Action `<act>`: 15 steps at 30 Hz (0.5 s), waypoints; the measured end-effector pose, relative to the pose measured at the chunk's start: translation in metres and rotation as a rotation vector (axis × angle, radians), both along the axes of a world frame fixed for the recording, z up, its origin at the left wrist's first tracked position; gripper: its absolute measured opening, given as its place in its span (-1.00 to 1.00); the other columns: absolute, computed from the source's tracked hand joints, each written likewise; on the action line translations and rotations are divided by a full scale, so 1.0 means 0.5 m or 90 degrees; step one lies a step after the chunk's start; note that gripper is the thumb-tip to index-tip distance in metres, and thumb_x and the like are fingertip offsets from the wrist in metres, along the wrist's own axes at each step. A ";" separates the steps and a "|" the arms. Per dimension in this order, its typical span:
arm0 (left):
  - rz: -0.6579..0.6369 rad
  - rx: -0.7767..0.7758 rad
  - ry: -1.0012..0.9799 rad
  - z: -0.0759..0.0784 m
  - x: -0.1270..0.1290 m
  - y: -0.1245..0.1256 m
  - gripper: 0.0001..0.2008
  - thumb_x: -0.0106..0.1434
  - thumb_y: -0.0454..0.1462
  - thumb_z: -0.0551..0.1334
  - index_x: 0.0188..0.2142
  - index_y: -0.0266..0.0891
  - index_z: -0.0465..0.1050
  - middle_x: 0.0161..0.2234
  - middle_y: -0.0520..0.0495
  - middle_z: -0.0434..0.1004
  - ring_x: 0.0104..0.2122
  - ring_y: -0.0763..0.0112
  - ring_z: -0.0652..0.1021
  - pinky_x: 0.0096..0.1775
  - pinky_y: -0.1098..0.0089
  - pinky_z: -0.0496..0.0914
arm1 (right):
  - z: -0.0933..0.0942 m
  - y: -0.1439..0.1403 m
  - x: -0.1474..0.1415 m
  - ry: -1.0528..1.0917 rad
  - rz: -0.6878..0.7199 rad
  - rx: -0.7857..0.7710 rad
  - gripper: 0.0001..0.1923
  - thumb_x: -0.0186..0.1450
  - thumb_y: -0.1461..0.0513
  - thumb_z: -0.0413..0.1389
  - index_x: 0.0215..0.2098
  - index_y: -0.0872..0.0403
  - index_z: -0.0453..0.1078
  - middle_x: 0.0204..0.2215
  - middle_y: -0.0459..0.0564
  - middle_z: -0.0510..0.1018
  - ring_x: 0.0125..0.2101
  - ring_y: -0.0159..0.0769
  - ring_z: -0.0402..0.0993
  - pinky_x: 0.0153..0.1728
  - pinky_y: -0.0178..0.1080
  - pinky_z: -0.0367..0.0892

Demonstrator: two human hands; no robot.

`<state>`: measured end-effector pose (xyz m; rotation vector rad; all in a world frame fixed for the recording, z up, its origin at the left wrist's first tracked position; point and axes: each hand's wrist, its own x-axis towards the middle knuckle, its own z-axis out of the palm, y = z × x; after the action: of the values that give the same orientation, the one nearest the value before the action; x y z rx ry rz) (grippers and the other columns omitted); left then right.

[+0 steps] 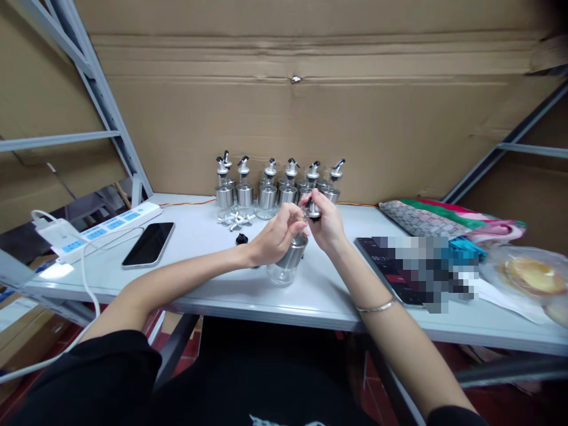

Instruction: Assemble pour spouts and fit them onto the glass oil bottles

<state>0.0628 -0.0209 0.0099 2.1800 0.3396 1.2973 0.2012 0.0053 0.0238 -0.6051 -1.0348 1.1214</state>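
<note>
A glass oil bottle with a brushed steel sleeve (293, 253) leans a little in front of me on the white table. My left hand (278, 235) is closed around its neck. In my right hand (329, 225) is a silver and black pour spout (313, 209), gripped by the fingers just above and right of the bottle's mouth. The fingers partly hide the mouth, and I cannot tell whether the spout touches it. A small black stopper (242, 238) stands beyond my left wrist. Several small white plastic pieces (237, 220) lie in a pile behind it.
Several similar bottles (267, 195) with spouts stand at the back by the cardboard wall (284, 118). At left are a phone (148, 245) and a power strip (110, 231) with a white cable. A partly blurred device (386, 266), a colourful bag (461, 222) and bagged food (528, 275) lie right.
</note>
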 end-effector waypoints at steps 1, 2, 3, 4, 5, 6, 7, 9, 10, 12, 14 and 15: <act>-0.007 -0.011 -0.006 -0.006 -0.002 0.002 -0.68 0.37 0.04 -0.06 -0.21 -0.16 0.04 -0.36 0.00 0.37 -0.38 0.41 0.54 -0.31 0.34 0.40 | -0.002 0.000 -0.001 -0.022 -0.026 0.013 -0.65 -0.01 -0.02 0.31 -0.54 0.06 0.40 -0.55 -0.18 0.43 -0.56 -0.49 0.27 -0.54 -0.37 0.19; -0.015 -0.021 -0.013 -0.011 -0.004 0.003 -0.69 0.37 0.03 -0.05 -0.21 -0.15 0.03 -0.36 0.01 0.36 -0.39 0.42 0.54 -0.32 0.35 0.41 | -0.003 0.000 -0.001 -0.039 -0.049 0.022 -0.65 -0.02 -0.03 0.31 -0.53 0.06 0.42 -0.54 -0.17 0.43 -0.56 -0.49 0.26 -0.54 -0.36 0.18; -0.024 -0.026 -0.020 -0.016 -0.006 0.005 -0.70 0.37 0.03 -0.04 -0.21 -0.15 0.03 -0.35 0.01 0.35 -0.39 0.44 0.54 -0.33 0.36 0.42 | -0.003 0.000 -0.001 -0.052 -0.065 0.028 -0.63 -0.02 -0.05 0.31 -0.53 0.06 0.44 -0.56 -0.17 0.42 -0.57 -0.49 0.24 -0.55 -0.36 0.16; -0.034 -0.028 -0.026 -0.019 -0.007 0.006 -0.70 0.37 0.02 -0.04 -0.21 -0.15 0.03 -0.33 0.02 0.33 -0.39 0.46 0.54 -0.34 0.38 0.42 | -0.003 0.000 -0.001 -0.062 -0.072 0.034 -0.61 -0.03 -0.08 0.30 -0.53 0.06 0.45 -0.59 -0.18 0.40 -0.58 -0.49 0.21 -0.56 -0.35 0.13; -0.045 -0.027 -0.031 -0.023 -0.009 0.008 -0.70 0.37 0.02 -0.03 -0.22 -0.14 0.02 -0.30 0.02 0.30 -0.39 0.48 0.54 -0.35 0.39 0.43 | -0.002 0.000 0.001 -0.071 -0.072 0.042 -0.59 -0.03 -0.11 0.29 -0.54 0.06 0.45 -0.62 -0.18 0.37 -0.61 -0.49 0.18 -0.58 -0.35 0.11; -0.054 -0.025 -0.035 -0.025 -0.010 0.009 -0.70 0.37 0.02 -0.02 -0.22 -0.14 0.02 -0.28 0.03 0.26 -0.39 0.50 0.55 -0.35 0.41 0.43 | 0.000 -0.001 0.003 -0.083 -0.069 0.051 -0.57 -0.02 -0.13 0.27 -0.56 0.06 0.44 -0.65 -0.19 0.33 -0.62 -0.50 0.15 -0.59 -0.35 0.08; -0.060 -0.024 -0.038 -0.027 -0.011 0.011 -0.69 0.36 0.03 -0.01 -0.22 -0.14 0.01 -0.26 0.03 0.24 -0.38 0.52 0.55 -0.36 0.42 0.43 | 0.003 -0.002 0.006 -0.097 -0.071 0.065 -0.55 -0.01 -0.14 0.26 -0.57 0.07 0.43 -0.67 -0.19 0.30 -0.64 -0.50 0.13 -0.61 -0.35 0.05; -0.063 -0.037 -0.045 -0.028 -0.013 0.011 -0.68 0.35 0.03 0.01 -0.22 -0.14 0.00 -0.23 0.03 0.20 -0.36 0.53 0.55 -0.34 0.42 0.44 | 0.015 -0.009 0.011 -0.121 -0.103 0.106 -0.55 0.05 -0.14 0.23 -0.57 0.07 0.42 -0.68 -0.20 0.26 -0.65 -0.50 0.10 -0.62 -0.35 0.01; -0.062 -0.048 -0.051 -0.029 -0.013 0.010 -0.68 0.34 0.03 0.02 -0.21 -0.13 -0.01 -0.22 0.03 0.20 -0.36 0.53 0.55 -0.32 0.41 0.45 | 0.024 -0.014 0.012 -0.130 -0.131 0.131 -0.57 0.09 -0.13 0.21 -0.56 0.06 0.42 -0.68 -0.20 0.24 -0.65 -0.51 0.09 -0.63 -0.35 0.00; -0.057 -0.074 -0.065 -0.029 -0.013 0.004 -0.66 0.32 0.03 0.06 -0.18 -0.11 -0.03 -0.21 0.02 0.21 -0.35 0.51 0.54 -0.28 0.36 0.47 | 0.047 -0.030 0.009 -0.147 -0.180 0.184 -0.61 0.19 -0.09 0.14 -0.52 0.05 0.42 -0.68 -0.20 0.20 -0.66 -0.51 0.06 -0.63 -0.35 -0.02; -0.033 -0.095 -0.084 -0.030 -0.011 -0.005 -0.63 0.30 0.00 0.12 -0.14 -0.09 -0.05 -0.22 0.01 0.24 -0.34 0.48 0.54 -0.25 0.32 0.47 | 0.072 -0.050 0.000 -0.168 -0.207 0.239 -0.64 0.25 -0.04 0.10 -0.51 0.04 0.39 -0.66 -0.20 0.17 -0.65 -0.52 0.07 -0.63 -0.36 -0.01; -0.014 -0.097 -0.092 -0.031 -0.009 -0.010 -0.61 0.29 -0.02 0.15 -0.10 -0.08 -0.06 -0.23 0.01 0.26 -0.33 0.46 0.54 -0.24 0.31 0.46 | 0.084 -0.060 -0.006 -0.184 -0.211 0.262 -0.66 0.26 -0.02 0.09 -0.50 0.04 0.38 -0.66 -0.20 0.17 -0.65 -0.53 0.07 -0.62 -0.37 0.00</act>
<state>0.0581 -0.0257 -0.0057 1.9472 0.3437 1.3615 0.1982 -0.0248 0.0660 -0.5871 -1.3142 0.5178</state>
